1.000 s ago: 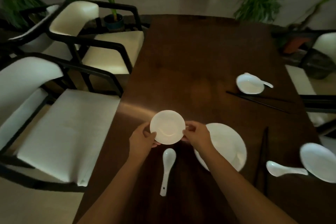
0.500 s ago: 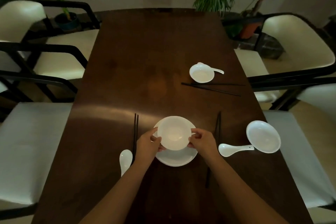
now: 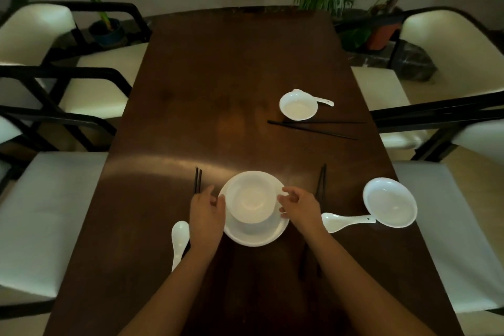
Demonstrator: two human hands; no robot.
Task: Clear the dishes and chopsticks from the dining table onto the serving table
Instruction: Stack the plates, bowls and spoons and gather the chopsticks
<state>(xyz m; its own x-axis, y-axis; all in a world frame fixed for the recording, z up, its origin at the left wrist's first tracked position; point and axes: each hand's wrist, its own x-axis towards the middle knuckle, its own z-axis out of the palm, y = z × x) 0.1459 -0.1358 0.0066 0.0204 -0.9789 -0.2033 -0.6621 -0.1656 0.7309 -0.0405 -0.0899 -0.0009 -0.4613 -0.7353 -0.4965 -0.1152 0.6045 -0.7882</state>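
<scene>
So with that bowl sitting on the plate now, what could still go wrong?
The bowl sits off-centre, toward the far rim of the plate; lifted together, it might slide. The left hand and right hand sit close to the chopsticks and the spoon, which a stray move could knock. The small dish lies near the table's right edge and could be nudged off.

Two bare forearms reach in from the bottom edge, each ending in a bare hand: the left hand (image 3: 206, 215) and the right hand (image 3: 301, 207). No sleeve covers either arm up to the picture's edge (the dim light hides finer detail). The wrists and fingers show no ring, watch or glove.
</scene>
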